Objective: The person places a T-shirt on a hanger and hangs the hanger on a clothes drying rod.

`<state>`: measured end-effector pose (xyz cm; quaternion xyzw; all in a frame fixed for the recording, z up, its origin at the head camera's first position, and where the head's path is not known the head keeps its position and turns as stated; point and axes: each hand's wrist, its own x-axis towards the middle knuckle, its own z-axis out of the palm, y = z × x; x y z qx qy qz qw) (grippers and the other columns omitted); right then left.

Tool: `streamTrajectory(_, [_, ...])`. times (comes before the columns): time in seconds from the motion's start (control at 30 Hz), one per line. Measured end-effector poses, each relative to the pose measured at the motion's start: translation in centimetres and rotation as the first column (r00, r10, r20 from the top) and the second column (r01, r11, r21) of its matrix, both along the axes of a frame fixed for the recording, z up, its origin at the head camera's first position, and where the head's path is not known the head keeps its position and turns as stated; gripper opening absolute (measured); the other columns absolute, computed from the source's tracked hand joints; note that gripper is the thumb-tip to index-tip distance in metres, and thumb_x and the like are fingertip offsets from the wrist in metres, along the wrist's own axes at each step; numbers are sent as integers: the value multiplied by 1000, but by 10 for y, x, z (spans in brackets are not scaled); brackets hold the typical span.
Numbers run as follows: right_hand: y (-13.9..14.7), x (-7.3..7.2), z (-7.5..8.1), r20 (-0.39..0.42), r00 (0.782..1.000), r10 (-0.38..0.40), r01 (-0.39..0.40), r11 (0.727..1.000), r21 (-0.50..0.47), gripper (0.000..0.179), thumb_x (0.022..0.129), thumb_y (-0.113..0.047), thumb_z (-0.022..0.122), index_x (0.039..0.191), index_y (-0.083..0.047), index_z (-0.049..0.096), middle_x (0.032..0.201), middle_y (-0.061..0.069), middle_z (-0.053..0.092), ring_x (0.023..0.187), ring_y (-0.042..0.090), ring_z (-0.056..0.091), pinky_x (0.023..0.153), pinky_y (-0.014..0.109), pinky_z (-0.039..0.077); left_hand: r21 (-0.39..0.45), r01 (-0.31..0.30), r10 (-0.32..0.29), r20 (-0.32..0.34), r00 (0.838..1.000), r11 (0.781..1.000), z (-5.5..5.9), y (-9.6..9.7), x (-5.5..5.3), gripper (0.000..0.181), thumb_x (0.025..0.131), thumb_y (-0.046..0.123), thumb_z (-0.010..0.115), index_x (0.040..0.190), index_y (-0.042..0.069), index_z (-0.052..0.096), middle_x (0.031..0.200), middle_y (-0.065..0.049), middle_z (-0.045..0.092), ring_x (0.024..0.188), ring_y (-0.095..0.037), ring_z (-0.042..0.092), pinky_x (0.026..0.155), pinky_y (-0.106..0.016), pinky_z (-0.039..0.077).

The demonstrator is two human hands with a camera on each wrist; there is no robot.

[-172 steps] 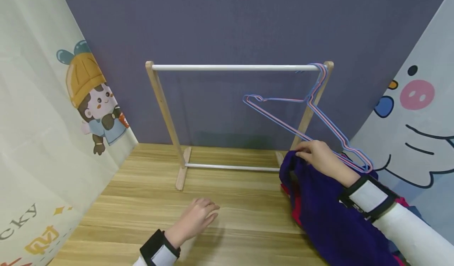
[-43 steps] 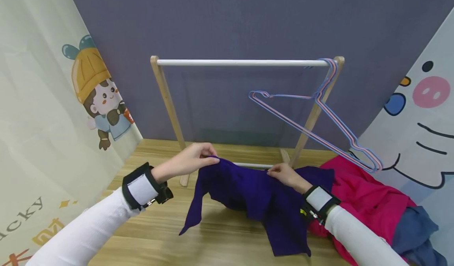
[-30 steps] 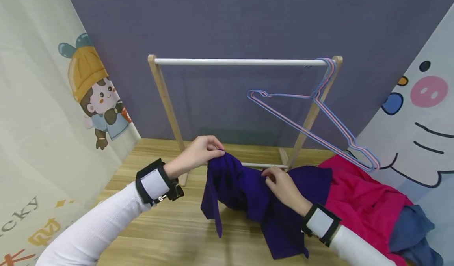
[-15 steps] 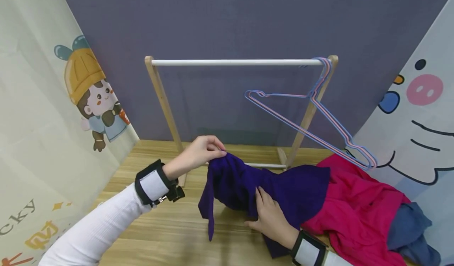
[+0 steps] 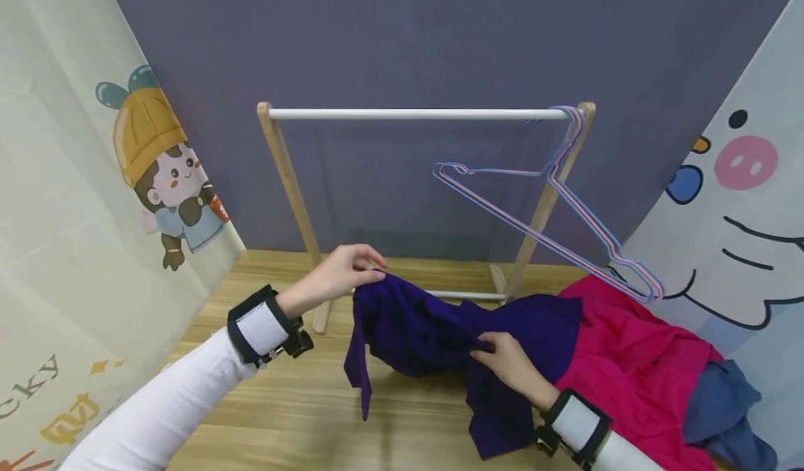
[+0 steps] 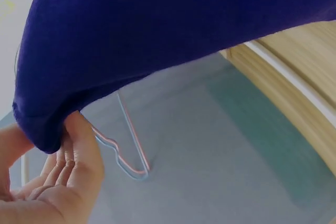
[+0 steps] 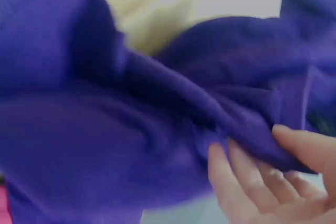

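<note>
A dark purple shirt [image 5: 417, 324] is stretched between my two hands over the wooden table, one corner dangling at its left. My left hand [image 5: 339, 274] pinches its upper left edge; up close in the left wrist view, thumb and fingers [image 6: 79, 150] close on the cloth from either side. Lower and to the right, my right hand [image 5: 511, 365] pinches a fold near the shirt's middle. The right wrist view has that fold between thumb and fingers [image 7: 223, 174]. The far right of the shirt lies over a crimson garment [image 5: 634, 366].
Behind the shirt stands a wooden rack with a white top rail [image 5: 402, 114]. Several blue and pink wire hangers [image 5: 546, 174] hang at its right end, reaching out over the clothes. A blue garment [image 5: 722, 408] lies beside the crimson one. Printed curtains flank the table [image 5: 251, 401].
The shirt has come off the pile and been pulled left, baring the crimson garment. My left hand has taken its edge. My right hand let go, slid down with spread fingers, then pinched a fold.
</note>
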<state>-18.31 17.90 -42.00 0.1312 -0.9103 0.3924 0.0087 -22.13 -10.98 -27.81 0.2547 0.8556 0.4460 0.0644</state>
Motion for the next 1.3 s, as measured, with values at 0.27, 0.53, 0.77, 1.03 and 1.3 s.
streamTrajectory(0.27, [32, -8, 50, 214, 976, 42, -17, 993, -118, 29, 82, -21, 62, 92, 5, 60, 57, -5, 45, 51, 9, 44, 58, 26, 46, -108, 19, -18, 13, 1000, 994, -9, -14, -1, 21, 85, 12, 57, 102, -1, 61, 77, -3, 62, 68, -9, 52, 64, -25, 42])
streamTrajectory(0.53, [56, -13, 90, 204, 979, 17, -18, 1000, 0, 35, 82, -28, 62, 100, 3, 62, 72, -1, 53, 58, 12, 45, 59, 27, 41, -152, 113, -113, 8, 994, 982, -24, -21, -2, 21, 84, 12, 59, 98, -4, 64, 93, -11, 65, 80, -9, 55, 71, -24, 45])
streamTrajectory(0.77, [71, -13, 105, 168, 985, 44, -53, 997, 55, 36, 85, -33, 58, 102, -2, 65, 91, 5, 65, 83, 14, 55, 72, 28, 44, -135, 275, -260, 122, 958, 952, -32, -26, 1, 26, 83, 8, 59, 104, -7, 60, 65, 5, 48, 57, -6, 39, 54, -19, 35])
streamTrajectory(1.03, [73, -20, 95, 115, 990, 81, -88, 995, 56, 27, 88, -26, 54, 85, -1, 65, 67, -1, 54, 62, 8, 46, 56, 22, 40, -118, 273, -262, 103, 960, 955, -51, -18, 2, 24, 79, 17, 66, 97, 1, 65, 89, 2, 62, 82, -13, 55, 74, -26, 44])
streamTrajectory(1.3, [68, -26, 73, 76, 994, 79, -86, 993, 87, 24, 87, -21, 56, 78, 1, 65, 67, -1, 52, 60, 7, 42, 54, 22, 36, -124, 234, -229, 57, 972, 964, -62, -6, 8, 26, 86, 20, 57, 103, 2, 65, 101, -9, 64, 92, -15, 58, 78, -25, 45])
